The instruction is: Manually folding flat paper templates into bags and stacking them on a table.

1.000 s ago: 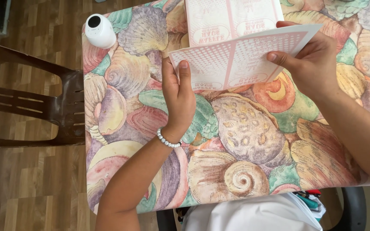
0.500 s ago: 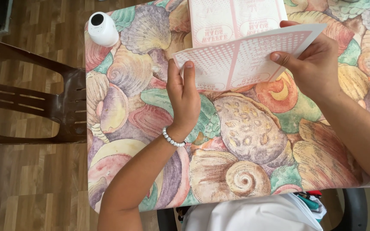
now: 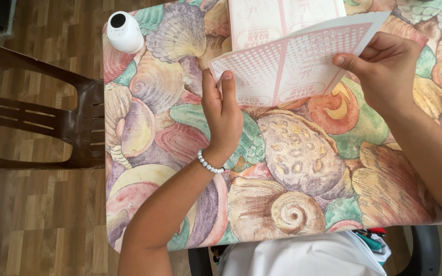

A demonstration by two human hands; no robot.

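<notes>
A folded white sheet of paper with a pink printed pattern (image 3: 292,64) is held just above the table with the seashell-print cloth (image 3: 292,163). My left hand (image 3: 223,115) grips its near left edge, thumb on top. My right hand (image 3: 384,69) pinches its right side, thumb on the printed face. A second pink-and-white printed sheet (image 3: 277,18) lies flat on the table behind the held one, partly covered by it.
A white cylinder with a dark round top (image 3: 124,31) stands at the table's far left corner. A brown wooden chair (image 3: 42,128) sits left of the table on the wood floor. My white clothing (image 3: 303,255) shows at the near edge.
Both hands and the held sheet have stayed nearly in place. The sheet has tipped slightly, and the view has shifted a little.
</notes>
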